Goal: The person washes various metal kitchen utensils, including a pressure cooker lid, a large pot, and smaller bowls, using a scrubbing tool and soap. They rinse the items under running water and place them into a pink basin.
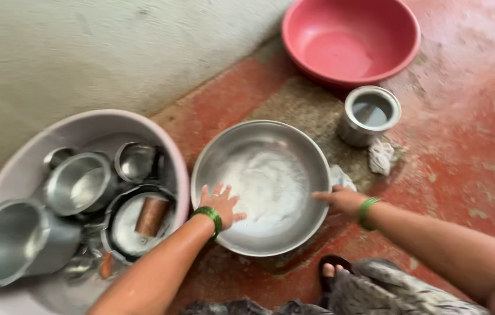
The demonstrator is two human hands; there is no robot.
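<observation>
Patterned cloth over the knees and a sandalled foot sat closest to the camera. Past them, on the wet red floor, was a pale tub crammed with steel pots, then a pink basin further back. The soapy steel bowl lay dead centre between both arms. The left hand was spread flat, fingers open, pressing on the bowl's inside near the rim. The right hand was loosely open, fingers touching the opposite rim, gripping nothing as far as I could tell. I reckon scrubbing goes best with one hand steadying the rim while the other works round. A small steel cup and a white rag sat just beyond.
</observation>
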